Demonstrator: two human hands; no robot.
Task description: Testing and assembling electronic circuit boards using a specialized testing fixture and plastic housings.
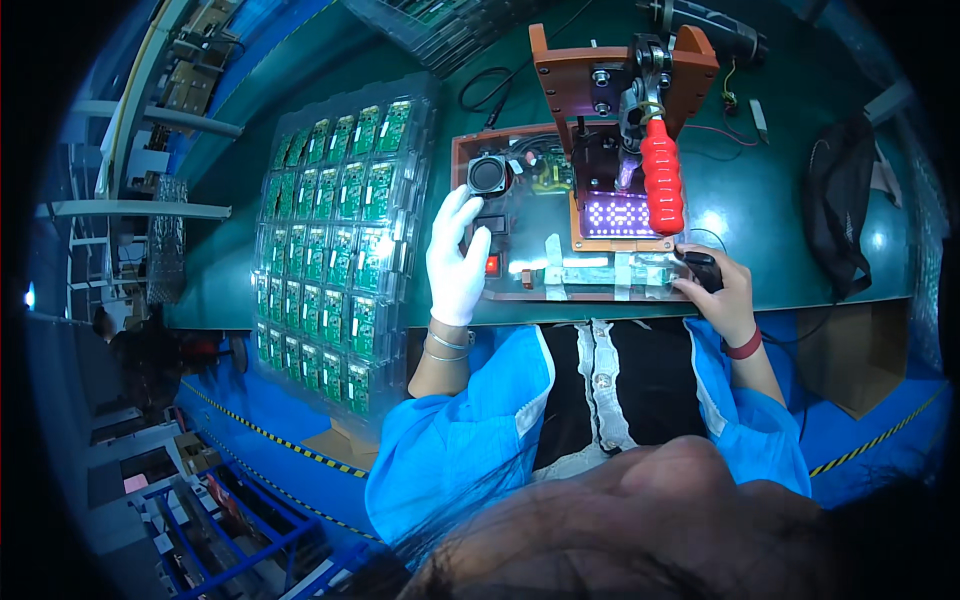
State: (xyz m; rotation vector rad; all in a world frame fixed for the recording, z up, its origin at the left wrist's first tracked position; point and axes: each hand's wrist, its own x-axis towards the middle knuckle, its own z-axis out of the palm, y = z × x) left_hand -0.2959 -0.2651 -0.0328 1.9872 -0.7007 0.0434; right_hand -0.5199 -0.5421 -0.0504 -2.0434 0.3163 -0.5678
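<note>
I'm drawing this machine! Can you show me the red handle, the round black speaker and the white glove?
Red handle (662,180): head view, middle of its ribbed grip.
Round black speaker (489,175): head view, its round front.
White glove (455,275): head view, its broad middle.

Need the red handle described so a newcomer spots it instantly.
On the green table, find the upright orange frame. The red handle hangs from its metal clamp, near the right end of the glowing panel. It is long and ribbed, whereas the red switch is small and square.
</note>
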